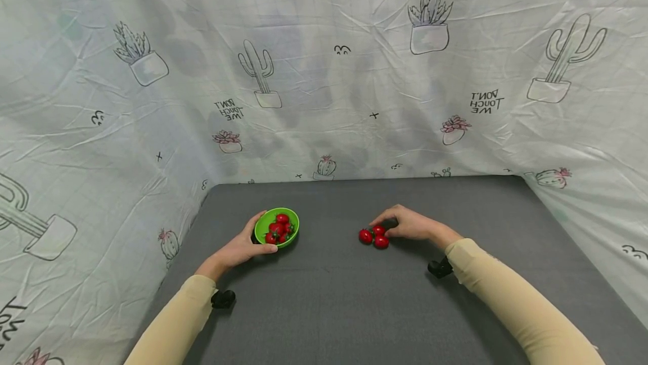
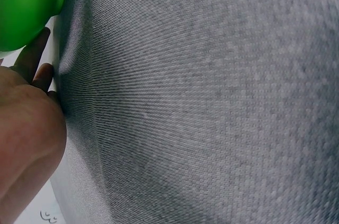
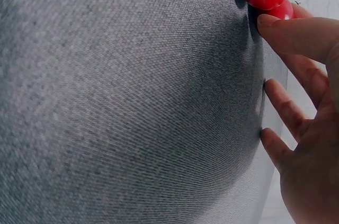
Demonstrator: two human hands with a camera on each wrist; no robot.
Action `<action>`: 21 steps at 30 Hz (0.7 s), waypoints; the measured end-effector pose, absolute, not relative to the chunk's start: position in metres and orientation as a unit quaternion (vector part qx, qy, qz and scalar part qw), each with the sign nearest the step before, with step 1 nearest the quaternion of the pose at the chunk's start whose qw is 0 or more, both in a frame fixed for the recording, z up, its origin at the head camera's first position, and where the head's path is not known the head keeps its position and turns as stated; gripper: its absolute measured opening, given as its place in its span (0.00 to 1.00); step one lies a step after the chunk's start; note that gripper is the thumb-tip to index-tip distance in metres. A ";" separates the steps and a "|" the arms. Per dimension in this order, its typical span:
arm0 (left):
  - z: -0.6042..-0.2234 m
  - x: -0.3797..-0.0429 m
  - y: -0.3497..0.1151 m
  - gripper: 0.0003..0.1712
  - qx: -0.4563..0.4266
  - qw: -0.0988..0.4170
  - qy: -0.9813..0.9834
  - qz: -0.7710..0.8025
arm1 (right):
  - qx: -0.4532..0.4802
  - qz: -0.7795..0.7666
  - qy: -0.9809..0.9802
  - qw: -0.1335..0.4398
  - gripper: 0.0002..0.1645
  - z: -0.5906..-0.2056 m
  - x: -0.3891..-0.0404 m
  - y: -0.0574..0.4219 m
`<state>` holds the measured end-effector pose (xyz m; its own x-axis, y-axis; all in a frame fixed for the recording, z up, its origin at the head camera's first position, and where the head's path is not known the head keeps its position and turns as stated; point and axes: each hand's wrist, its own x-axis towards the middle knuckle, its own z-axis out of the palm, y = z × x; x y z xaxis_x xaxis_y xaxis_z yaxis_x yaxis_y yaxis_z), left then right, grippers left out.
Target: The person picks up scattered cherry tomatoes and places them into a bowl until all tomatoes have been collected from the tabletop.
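My left hand [image 1: 242,248] grips a small green bowl [image 1: 259,229] at its left side, the thumb along the near rim. Several red cherry tomatoes [image 1: 277,229] with green stems lie inside. The left wrist view catches the bowl's outer wall [image 2: 26,7] with fingers beneath it. To the right, three more cherry tomatoes sit close together on the table: a left one [image 1: 365,236], a near one [image 1: 381,242] and a far one [image 1: 378,230]. My right hand [image 1: 407,223] pinches the far one between thumb and index finger, its other fingers spread in the right wrist view.
A dark grey cloth-covered table [image 1: 324,309] lies under both hands. White fabric [image 1: 324,72] printed with cacti and potted plants hangs behind it and along both sides. Black wrist devices stick out below the left sleeve [image 1: 177,320] and the right sleeve [image 1: 521,303].
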<state>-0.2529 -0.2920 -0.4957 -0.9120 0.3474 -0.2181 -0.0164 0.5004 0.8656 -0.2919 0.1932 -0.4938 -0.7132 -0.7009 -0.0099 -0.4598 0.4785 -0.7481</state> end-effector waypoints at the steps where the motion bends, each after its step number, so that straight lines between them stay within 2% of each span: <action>1: -0.496 -0.253 -0.292 0.62 0.098 0.186 0.846 0.491 | -0.344 -0.376 0.846 0.158 0.23 -0.494 -0.292 0.193; 21: -0.495 -0.253 -0.293 0.63 0.095 0.189 0.848 0.486 | -0.284 -0.382 0.871 0.121 0.23 -0.500 -0.295 0.206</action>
<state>-0.2534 -0.2925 -0.4952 -0.9105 0.3446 -0.2286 -0.0235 0.5089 0.8605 -0.2953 0.2064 -0.5002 -0.8091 -0.5876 0.0059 -0.4028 0.5473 -0.7336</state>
